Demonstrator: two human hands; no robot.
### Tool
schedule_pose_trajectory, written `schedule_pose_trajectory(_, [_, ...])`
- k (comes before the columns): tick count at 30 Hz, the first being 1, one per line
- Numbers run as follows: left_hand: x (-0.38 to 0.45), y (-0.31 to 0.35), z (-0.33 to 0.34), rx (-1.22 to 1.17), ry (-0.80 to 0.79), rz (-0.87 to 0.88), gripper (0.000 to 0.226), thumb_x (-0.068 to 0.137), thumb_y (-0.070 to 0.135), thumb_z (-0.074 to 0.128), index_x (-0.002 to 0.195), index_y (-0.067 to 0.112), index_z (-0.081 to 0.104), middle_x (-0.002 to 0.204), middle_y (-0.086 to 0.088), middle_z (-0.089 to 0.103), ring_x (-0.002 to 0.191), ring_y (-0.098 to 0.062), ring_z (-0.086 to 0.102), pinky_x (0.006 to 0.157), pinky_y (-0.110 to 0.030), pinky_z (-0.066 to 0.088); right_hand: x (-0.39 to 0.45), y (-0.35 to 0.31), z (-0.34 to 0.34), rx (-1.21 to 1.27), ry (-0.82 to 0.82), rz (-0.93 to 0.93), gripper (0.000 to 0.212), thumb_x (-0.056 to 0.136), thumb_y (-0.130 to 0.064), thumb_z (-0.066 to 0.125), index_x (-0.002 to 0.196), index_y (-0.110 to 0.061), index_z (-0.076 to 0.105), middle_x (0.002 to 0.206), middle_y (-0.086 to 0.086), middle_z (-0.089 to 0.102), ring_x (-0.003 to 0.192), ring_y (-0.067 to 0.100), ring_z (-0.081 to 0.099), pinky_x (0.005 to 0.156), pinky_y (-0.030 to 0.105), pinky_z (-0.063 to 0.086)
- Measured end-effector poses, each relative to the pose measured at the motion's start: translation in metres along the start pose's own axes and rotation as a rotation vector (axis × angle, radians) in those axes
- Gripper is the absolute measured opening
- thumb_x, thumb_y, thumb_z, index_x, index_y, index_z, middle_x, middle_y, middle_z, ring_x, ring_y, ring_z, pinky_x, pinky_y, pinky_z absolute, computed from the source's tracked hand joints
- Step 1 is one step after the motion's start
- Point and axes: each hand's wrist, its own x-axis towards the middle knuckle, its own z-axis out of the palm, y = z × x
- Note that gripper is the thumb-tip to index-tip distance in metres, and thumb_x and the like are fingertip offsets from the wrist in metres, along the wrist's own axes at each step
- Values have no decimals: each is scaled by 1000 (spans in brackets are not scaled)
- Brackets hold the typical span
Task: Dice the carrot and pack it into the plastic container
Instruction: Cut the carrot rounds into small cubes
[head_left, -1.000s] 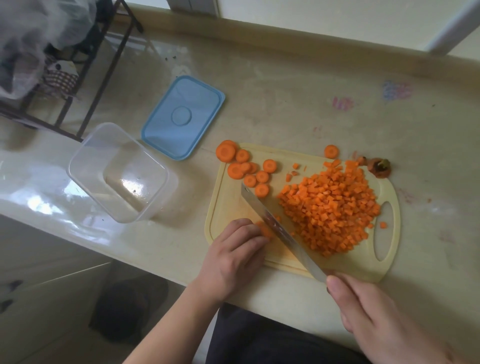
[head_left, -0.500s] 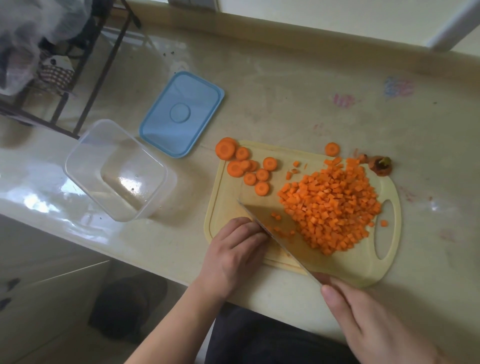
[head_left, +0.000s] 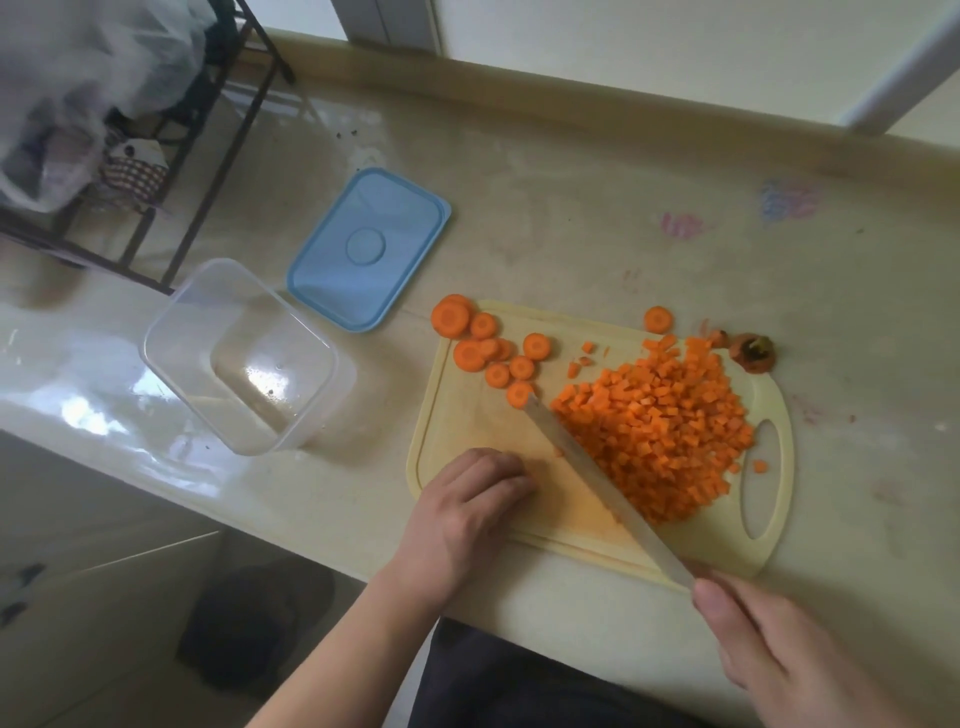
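Beige counter (head_left: 597, 218) carries a yellow board (head_left: 467, 415) at centre right. Diced carrot (head_left: 660, 431) forms a pile on the board's right half; round slices (head_left: 488, 348) lie in a cluster at the board's 11 o'clock corner, and one slice (head_left: 658, 318) sits alone at 12 o'clock.

Change from the earlier frames: the knife (head_left: 602, 483) has swept right and now lies with its blade against the pile's left edge, tip just beside the nearest slice. The loose pieces seen by the left hand a second ago are gone from that spot; one small piece remains beside the blade.

Right hand (head_left: 779, 654) grips the knife handle, fingers curled round it, thumb along the top. Left hand (head_left: 462, 514) rests on the board's near left part, fingers curled under, holding nothing visible.

Container (head_left: 244, 353) stands open at 9 o'clock of the board, with no carrot in it. Blue lid (head_left: 369, 249) lies flat between container and board, at 11 o'clock. Carrot top (head_left: 753, 353) rests at the board's 1 o'clock edge. Black rack (head_left: 171, 145) with a plastic bag (head_left: 78, 78) occupies the far left corner.
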Motion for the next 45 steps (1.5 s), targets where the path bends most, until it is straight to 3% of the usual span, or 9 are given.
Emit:
schedule_pose_trajectory(3, [11, 0, 4, -35, -14, -5, 13, 97, 2, 63, 104, 2, 74, 109, -10, 68, 101, -25, 64, 88, -33, 53, -4, 3, -1, 43, 32, 18, 25, 88, -61, 31, 84, -70, 54, 52, -35, 52, 58, -13, 52, 58, 0, 33])
schedule_pose_trajectory(8, [45, 16, 18, -110, 39, -9, 21, 102, 7, 53, 102, 3, 73, 109, -7, 69, 99, -21, 64, 88, -26, 52, -10, -1, -3, 210, 30, 113, 34, 69, -73, 28, 58, -57, 55, 43, 0, 48, 40, 4, 47, 48, 14, 40])
schedule_pose_trajectory(14, [37, 7, 12, -149, 23, 7, 15, 97, -1, 62, 107, 9, 66, 119, -1, 58, 104, -23, 62, 89, -31, 53, -13, 3, -26, 133, 50, 108, 63, 61, -96, 24, 110, -69, 53, 51, -6, 58, 47, 3, 53, 51, 15, 44])
schedule_pose_trajectory(20, [50, 24, -24, -262, 515, -190, 14, 77, 5, 51, 89, 12, 52, 92, -4, 52, 85, -21, 52, 78, -31, 41, -12, 2, -44, -307, 316, -123, 48, 84, -79, 27, 131, -71, 25, 49, -6, 61, 39, 2, 53, 38, 23, 45])
schedule_pose_trajectory(24, [79, 27, -43, -150, 72, 2, 21, 85, 25, 64, 71, 12, 56, 71, 4, 51, 71, -21, 46, 69, -40, 41, -8, 9, -41, -402, 371, -261, 61, 87, -72, 36, 132, -34, 50, 68, 1, 72, 49, 22, 67, 44, 35, 55])
schedule_pose_trajectory(28, [93, 30, -28, 94, -210, 63, 35, 83, 42, 66, 64, 23, 44, 65, 8, 49, 67, -19, 42, 66, -38, 42, -5, 23, -45, -541, 378, -327, 58, 86, -66, 48, 125, -25, 59, 67, -2, 70, 47, 19, 64, 74, 22, 50])
schedule_pose_trajectory(32, [99, 31, -7, 89, -263, 46, 32, 88, 39, 62, 66, 18, 52, 66, 2, 55, 64, -24, 50, 59, -37, 47, -4, 25, -45, -645, 404, -397, 59, 80, -63, 55, 116, -18, 70, 61, -2, 67, 42, 18, 62, 48, 35, 56])
schedule_pose_trajectory(38, [109, 36, 9, 111, -234, -35, 37, 92, 48, 52, 73, 17, 60, 73, 0, 62, 67, -26, 59, 58, -31, 46, -3, 25, -44, -670, 396, -444, 58, 83, -62, 51, 109, -16, 74, 56, -2, 65, 36, 16, 57, 41, 31, 53])
schedule_pose_trajectory(45, [109, 29, -4, -44, -112, -78, 27, 96, 22, 51, 91, 6, 72, 86, -8, 67, 79, -30, 61, 69, -38, 51, -6, 23, -47, -633, 392, -450, 63, 90, -65, 38, 106, -17, 75, 46, -6, 58, 28, 10, 47, 37, 22, 48])
